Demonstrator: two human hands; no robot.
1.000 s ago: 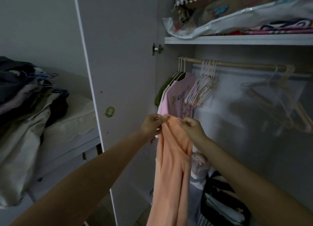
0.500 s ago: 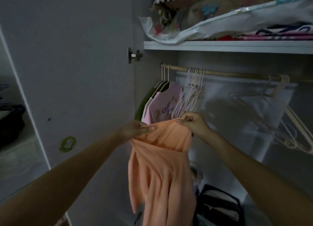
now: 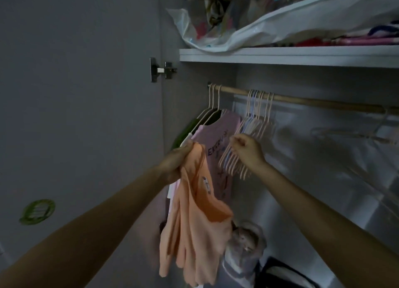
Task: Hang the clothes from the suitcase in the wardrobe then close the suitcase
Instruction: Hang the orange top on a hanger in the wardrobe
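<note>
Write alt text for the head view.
A person's left hand grips a peach garment while the right hand reaches into a bunch of empty hangers on the wardrobe rail, beside a hung pink shirt.

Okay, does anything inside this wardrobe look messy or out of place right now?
Mostly the top shelf: a bulging plastic bag of fabrics sags over its front edge. Below, the empty hangers are bunched in a tangle where the right hand reaches. The peach garment isn't hung yet.

Dim light is falling on an open cupboard.
A door (image 3: pixel 82 115) is standing open left; a shelf (image 3: pixel 289 55) is running above.
</note>
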